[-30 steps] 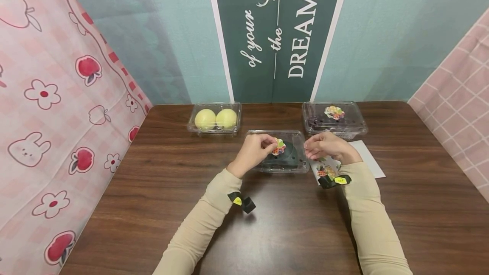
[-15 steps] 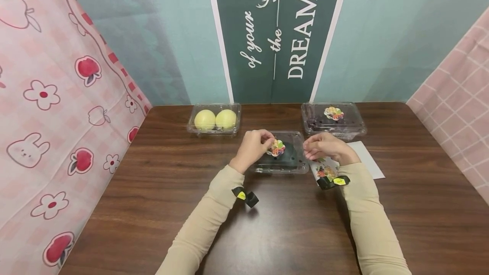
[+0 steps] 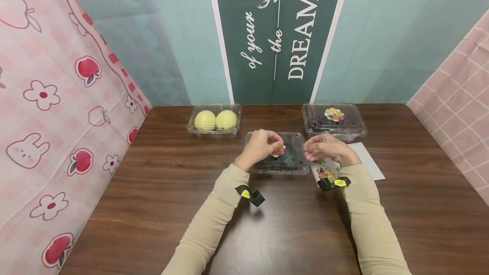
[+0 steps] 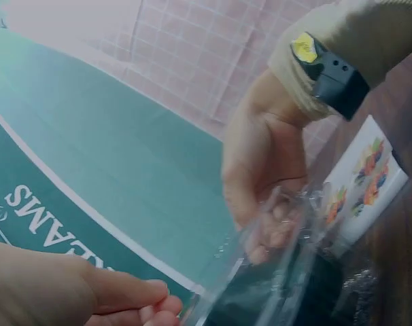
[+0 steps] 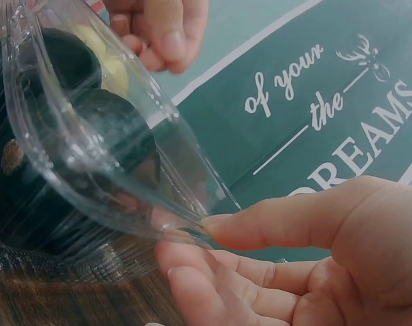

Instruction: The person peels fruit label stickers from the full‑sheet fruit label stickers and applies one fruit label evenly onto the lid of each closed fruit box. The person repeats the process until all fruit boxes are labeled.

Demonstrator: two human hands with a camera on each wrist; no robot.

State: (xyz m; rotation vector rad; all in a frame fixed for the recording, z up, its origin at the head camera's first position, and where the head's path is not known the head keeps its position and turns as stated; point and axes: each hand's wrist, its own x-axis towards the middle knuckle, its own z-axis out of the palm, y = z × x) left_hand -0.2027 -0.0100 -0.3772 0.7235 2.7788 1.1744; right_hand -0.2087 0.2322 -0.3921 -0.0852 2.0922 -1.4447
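Clear, shiny plastic formed the lidded box (image 3: 282, 170), which was set on the wooden table (image 3: 160, 224) between the hands in the head view. Its right end was held by the right hand (image 3: 328, 147); the left hand (image 3: 259, 147) was placed over the lid, fingertips drawn close to the thumb beside a scalloped fruit sticker (image 3: 279, 152). Whether that sticker was pinched could not be told. A printed sheet (image 3: 324, 171) was partly covered by the right wrist. From the left wrist, the left thumb and fingers were seen together, with nothing plainly visible between them. From the right wrist, the plastic edge was seen pinched between thumb and fingers, and dark green rounded contents (image 5: 117, 142) were glimpsed through the wall. The box was judged slick and flexible, liable to dent if squeezed, with most weight probably given by its contents. Its stiffer rim was thought the surest hold; the sticker, thin and likely tacky, would best be taken by its edge.
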